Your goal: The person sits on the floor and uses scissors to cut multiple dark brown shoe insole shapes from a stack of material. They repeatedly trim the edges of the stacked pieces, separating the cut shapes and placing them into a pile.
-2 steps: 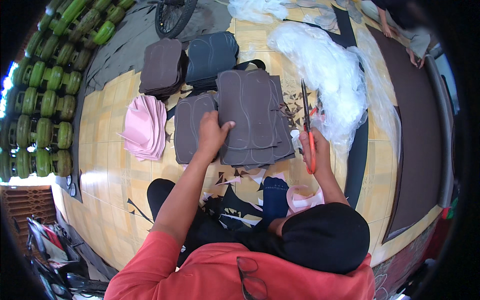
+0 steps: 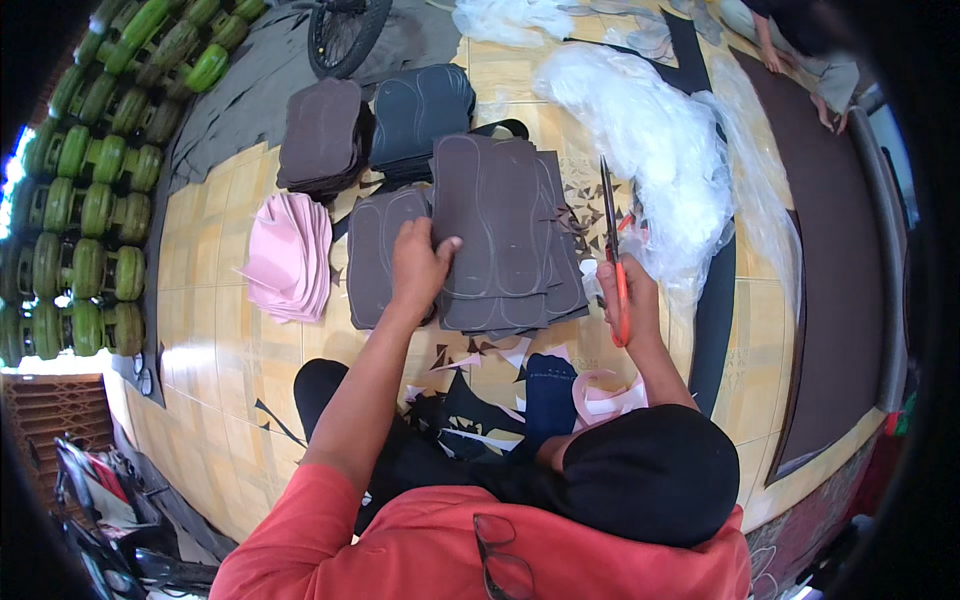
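My left hand (image 2: pixel 420 268) has its thumb on the left edge of a dark brown sheet (image 2: pixel 490 210) marked with pale curved outlines, its fingers curled at that edge. This sheet lies over a pile of similar brown sheets (image 2: pixel 568 290). Just left is a stack of cut, rounded brown pieces (image 2: pixel 378 250), partly hidden by the hand. Right of the pile, my right hand (image 2: pixel 632 295) is closed round the orange handles of a pair of large scissors (image 2: pixel 612 215), with the long dark blades pointing away from me.
Farther off stand brown (image 2: pixel 322 130) and dark blue-grey (image 2: pixel 422 112) stacks of cut pieces. Pink pieces (image 2: pixel 290 258) are piled at left, crumpled clear plastic (image 2: pixel 640 150) at right. Scraps (image 2: pixel 485 400) lie by my legs. Green gas cylinders (image 2: pixel 95 205) line the left; another person (image 2: pixel 800 50) sits far right.
My left hand and the top brown sheet have shifted very slightly to the left. The scissors in my right hand stay nearly where they were.
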Action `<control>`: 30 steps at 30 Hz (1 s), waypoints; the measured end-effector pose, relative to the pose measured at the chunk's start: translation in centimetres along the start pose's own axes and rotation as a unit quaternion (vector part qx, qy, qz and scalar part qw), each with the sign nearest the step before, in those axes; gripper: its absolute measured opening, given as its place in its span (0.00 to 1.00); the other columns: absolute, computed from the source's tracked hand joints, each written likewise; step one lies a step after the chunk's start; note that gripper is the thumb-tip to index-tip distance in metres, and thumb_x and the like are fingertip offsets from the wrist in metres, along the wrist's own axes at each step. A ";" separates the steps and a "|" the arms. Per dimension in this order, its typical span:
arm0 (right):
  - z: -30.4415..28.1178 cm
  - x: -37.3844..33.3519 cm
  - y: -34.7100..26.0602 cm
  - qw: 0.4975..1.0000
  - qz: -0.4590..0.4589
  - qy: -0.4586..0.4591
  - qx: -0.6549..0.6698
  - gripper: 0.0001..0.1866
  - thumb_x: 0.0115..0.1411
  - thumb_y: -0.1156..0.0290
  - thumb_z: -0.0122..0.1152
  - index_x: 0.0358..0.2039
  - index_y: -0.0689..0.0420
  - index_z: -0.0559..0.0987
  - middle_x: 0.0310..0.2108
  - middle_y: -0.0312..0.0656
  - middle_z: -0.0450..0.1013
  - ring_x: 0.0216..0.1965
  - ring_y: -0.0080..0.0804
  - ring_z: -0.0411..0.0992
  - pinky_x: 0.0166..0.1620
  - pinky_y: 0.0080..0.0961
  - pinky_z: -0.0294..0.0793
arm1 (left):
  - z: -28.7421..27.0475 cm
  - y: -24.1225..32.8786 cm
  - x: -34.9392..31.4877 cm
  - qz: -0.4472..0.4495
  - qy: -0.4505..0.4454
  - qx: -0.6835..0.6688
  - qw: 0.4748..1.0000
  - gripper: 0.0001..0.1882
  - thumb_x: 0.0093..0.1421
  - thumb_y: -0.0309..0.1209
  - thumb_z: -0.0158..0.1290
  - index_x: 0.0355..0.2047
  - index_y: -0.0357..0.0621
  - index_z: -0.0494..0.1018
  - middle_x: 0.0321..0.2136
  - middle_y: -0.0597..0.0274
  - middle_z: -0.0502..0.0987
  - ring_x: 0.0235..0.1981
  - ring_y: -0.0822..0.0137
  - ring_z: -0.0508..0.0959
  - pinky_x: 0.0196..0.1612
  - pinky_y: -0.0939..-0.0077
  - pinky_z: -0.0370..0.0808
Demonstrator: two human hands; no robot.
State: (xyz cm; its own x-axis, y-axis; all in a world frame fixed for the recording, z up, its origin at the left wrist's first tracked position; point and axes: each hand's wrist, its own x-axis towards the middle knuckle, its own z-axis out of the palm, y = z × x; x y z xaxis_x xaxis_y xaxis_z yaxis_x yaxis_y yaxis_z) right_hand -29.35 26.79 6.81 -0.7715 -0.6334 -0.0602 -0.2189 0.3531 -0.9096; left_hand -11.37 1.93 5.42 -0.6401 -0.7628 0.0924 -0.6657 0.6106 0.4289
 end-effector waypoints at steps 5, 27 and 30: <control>0.3 -0.1 -0.3 1.000 -0.009 0.022 0.013 0.16 0.62 0.61 0.61 0.27 0.61 0.71 0.17 0.42 0.67 0.21 0.25 0.63 0.26 0.25 0.66 | -4.0 3.3 0.4 -0.085 0.020 -0.476 0.875 0.15 0.59 0.26 0.56 0.45 0.38 0.68 0.42 0.53 0.73 0.44 0.70 0.73 0.45 0.74 0.72; -0.2 0.4 -3.3 0.995 -0.095 -0.010 0.021 0.18 0.64 0.58 0.57 0.29 0.61 0.68 0.17 0.48 0.67 0.19 0.37 0.66 0.26 0.32 0.66 | -4.9 8.6 -2.8 -0.119 -0.059 -0.762 0.633 0.24 0.59 0.17 0.49 0.56 0.38 0.61 0.49 0.51 0.71 0.50 0.58 0.75 0.51 0.63 0.77; -1.1 0.5 -3.4 0.991 -0.125 -0.044 0.006 0.19 0.63 0.57 0.58 0.27 0.61 0.67 0.16 0.45 0.63 0.20 0.29 0.61 0.25 0.30 0.63 | -5.2 7.6 -2.1 -0.123 -0.058 -0.747 0.650 0.25 0.59 0.19 0.51 0.57 0.37 0.60 0.50 0.50 0.71 0.50 0.56 0.75 0.52 0.59 0.76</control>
State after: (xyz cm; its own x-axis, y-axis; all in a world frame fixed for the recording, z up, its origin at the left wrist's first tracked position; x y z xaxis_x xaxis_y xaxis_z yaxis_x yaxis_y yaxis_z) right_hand -29.63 26.01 10.34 -0.6389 -0.7578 0.1326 -0.3893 0.1698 -0.9053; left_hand -13.10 7.09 13.12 -0.6676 -0.7235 -0.1756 0.3070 -0.4824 0.8204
